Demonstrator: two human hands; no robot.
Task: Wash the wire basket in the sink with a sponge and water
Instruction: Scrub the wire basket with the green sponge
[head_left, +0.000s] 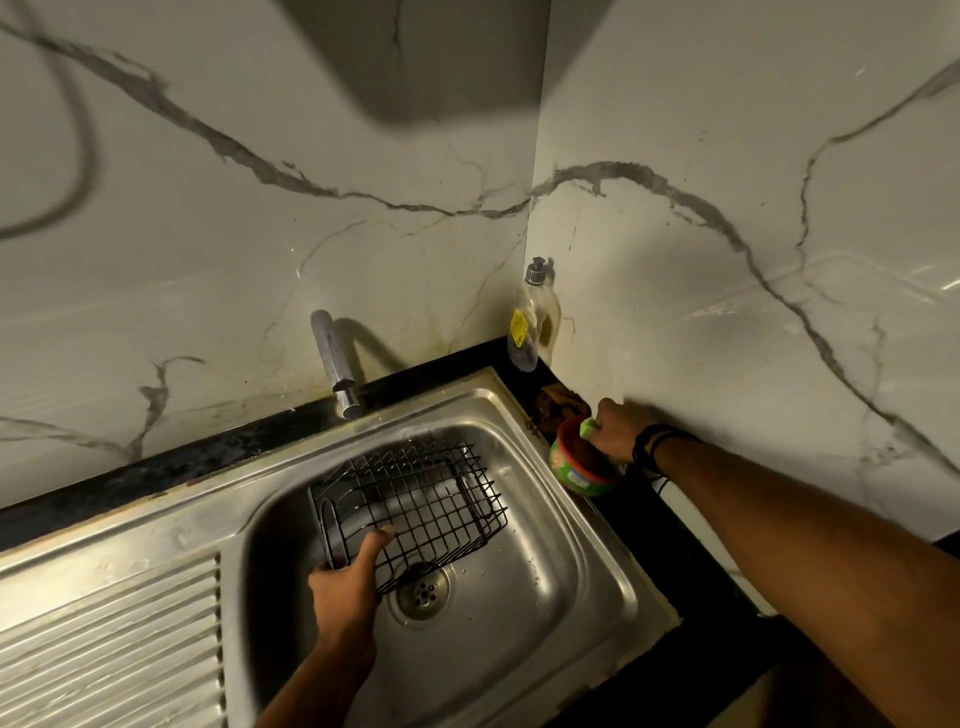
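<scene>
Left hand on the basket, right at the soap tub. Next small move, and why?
Probably bring the green sponge across to the wire basket. The right hand pinches the sponge at the round soap tub on the counter, the left hand holds the basket tilted in the sink, and no water shows at the tap.

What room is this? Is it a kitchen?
Most likely a kitchen: a steel sink with a ribbed draining board, a tap on the marble-look wall, and a dish soap bottle in the corner.
</scene>
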